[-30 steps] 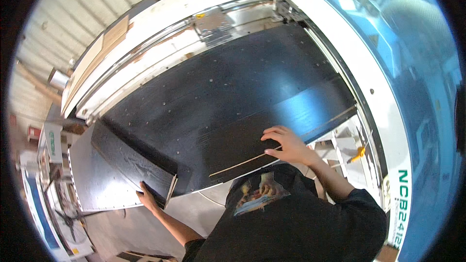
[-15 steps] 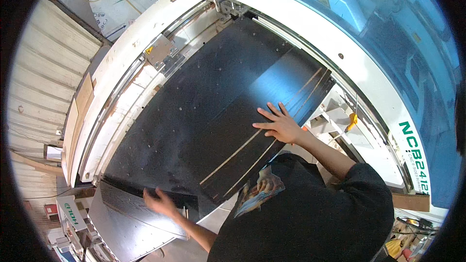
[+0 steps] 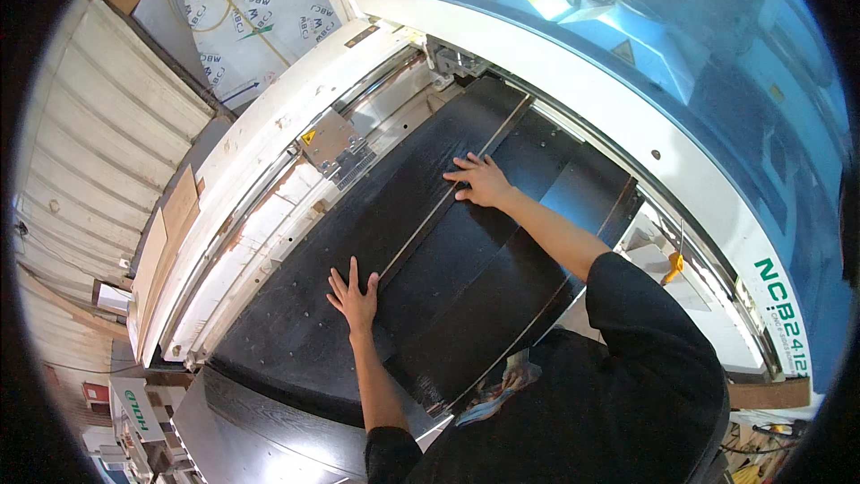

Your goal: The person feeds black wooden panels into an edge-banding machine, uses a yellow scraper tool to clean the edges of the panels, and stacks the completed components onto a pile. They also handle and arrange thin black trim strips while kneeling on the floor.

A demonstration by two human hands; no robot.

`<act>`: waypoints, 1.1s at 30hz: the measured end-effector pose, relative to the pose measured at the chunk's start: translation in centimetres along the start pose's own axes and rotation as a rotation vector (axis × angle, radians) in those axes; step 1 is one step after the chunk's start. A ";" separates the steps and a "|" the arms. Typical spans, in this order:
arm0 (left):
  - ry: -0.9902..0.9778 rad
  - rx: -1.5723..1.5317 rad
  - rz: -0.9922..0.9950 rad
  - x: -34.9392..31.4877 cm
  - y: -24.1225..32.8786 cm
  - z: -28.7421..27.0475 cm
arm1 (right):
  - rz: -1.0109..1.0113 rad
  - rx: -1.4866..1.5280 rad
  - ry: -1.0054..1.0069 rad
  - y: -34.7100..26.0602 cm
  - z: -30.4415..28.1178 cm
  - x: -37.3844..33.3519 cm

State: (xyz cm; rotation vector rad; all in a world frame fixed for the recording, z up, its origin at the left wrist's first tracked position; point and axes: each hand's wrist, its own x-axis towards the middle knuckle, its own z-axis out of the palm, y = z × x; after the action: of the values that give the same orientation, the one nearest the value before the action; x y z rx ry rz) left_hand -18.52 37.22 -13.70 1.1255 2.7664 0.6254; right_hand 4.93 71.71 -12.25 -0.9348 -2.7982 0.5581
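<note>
A dark wood-grain panel [image 3: 394, 197] lies flat on the black bed [image 3: 475, 278] of a machine, its pale near edge running slantwise across the bed. My left hand [image 3: 356, 306] rests on the panel by the lower end of that edge, fingers spread. Farther up the same edge, my right hand [image 3: 482, 182] lies with fingers stretched out over the panel. Neither hand grips anything. The panel's far side lies along the machine's left rail.
A metal block with a yellow warning label [image 3: 330, 145] sits on the left rail. White machine frame [image 3: 627, 125] and a translucent blue cover [image 3: 770, 152] curve round the right. A yellow handle [image 3: 674, 267] hangs there. A grey metal-topped surface [image 3: 260, 448] adjoins the bed at lower left.
The panel has slid away from me, toward the left rail, exposing more of the bed. My left hand has come from the lower left onto the panel; my right hand has moved farther forward.
</note>
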 end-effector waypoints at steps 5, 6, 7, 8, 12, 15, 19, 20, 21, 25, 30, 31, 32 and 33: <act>-0.063 0.004 0.100 4.1 -0.5 0.2 | 0.074 -0.008 0.057 0.3 -0.1 5.0; -0.051 -0.012 0.123 4.8 -0.5 0.2 | 0.092 -0.008 0.065 0.4 -0.1 5.5; -0.038 -0.027 0.147 5.5 -0.5 0.3 | 0.110 -0.008 0.074 0.5 -0.1 5.9; -0.028 -0.041 0.168 6.0 -0.7 0.5 | 0.129 -0.006 0.081 0.5 0.1 6.1; 0.097 -0.072 0.162 8.6 -1.0 0.8 | 0.128 -0.022 0.211 -0.1 1.5 6.1; 0.127 -0.053 0.140 9.2 -0.7 1.3 | 0.121 -0.073 0.216 0.0 1.1 7.2; 0.136 -0.109 0.155 9.4 0.3 2.1 | 0.115 -0.079 0.190 2.2 -0.4 9.1; 0.134 -0.115 0.154 9.6 1.0 2.3 | 0.138 -0.081 0.166 2.9 -0.6 9.4; 0.112 -0.121 0.160 10.1 1.7 2.4 | 0.161 -0.073 0.161 3.6 -1.0 9.6; 0.044 -0.161 0.174 12.8 4.4 3.0 | 0.233 -0.051 0.110 6.4 -2.5 11.2; 0.115 -0.183 0.212 13.0 5.5 4.3 | 0.232 -0.094 0.021 7.8 -4.4 11.9; 0.140 -0.189 0.234 13.4 5.9 4.5 | 0.235 -0.093 0.064 8.3 -4.4 12.0; 0.157 -0.190 0.246 13.2 5.9 4.6 | 0.218 -0.102 0.107 8.8 -3.8 11.8; 0.167 -0.136 0.239 13.5 5.8 4.7 | 0.224 -0.084 0.099 9.0 -3.7 11.9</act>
State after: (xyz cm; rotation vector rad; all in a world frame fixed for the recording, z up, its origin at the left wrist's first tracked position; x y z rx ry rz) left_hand -23.41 51.81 -14.69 1.4455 2.6913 0.9582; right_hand 1.30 86.65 -12.17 -1.2676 -2.6651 0.4109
